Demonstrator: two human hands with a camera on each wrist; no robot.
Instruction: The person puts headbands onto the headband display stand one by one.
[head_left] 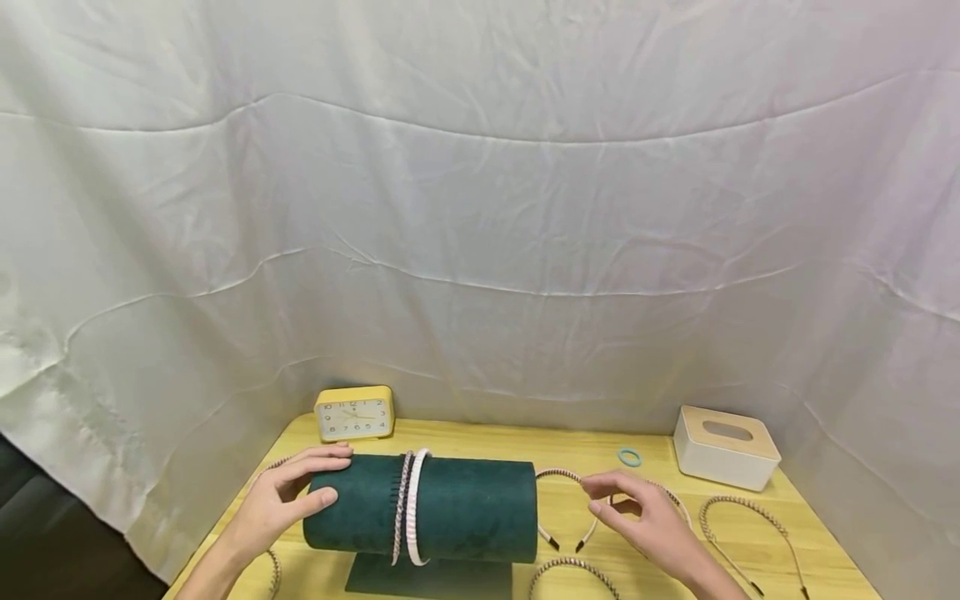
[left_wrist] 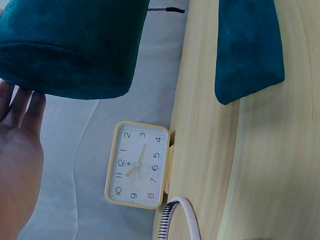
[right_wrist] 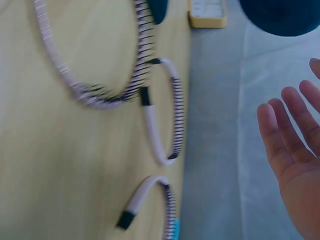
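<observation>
A dark green velvet headband stand (head_left: 480,508), a thick horizontal roll on a flat base, is in front of me. Side by side near its middle sit a braided pinkish headband (head_left: 401,510) and a white headband (head_left: 412,512). My left hand (head_left: 273,504) rests on the roll's left end, thumb at the front and fingers over the top. In the left wrist view, fingers (left_wrist: 32,115) reach up against the end of the roll. My right hand (head_left: 641,521) hovers off the roll's right end, holding nothing, its fingers loosely extended in the right wrist view.
Several headbands lie on the wooden table, among them a striped headband (head_left: 573,562) before the stand and a braided headband (head_left: 742,500) at right. A yellow clock (head_left: 354,415) stands back left, a tissue box (head_left: 727,454) back right, near a blue ring (head_left: 621,457). Pale curtains enclose the table.
</observation>
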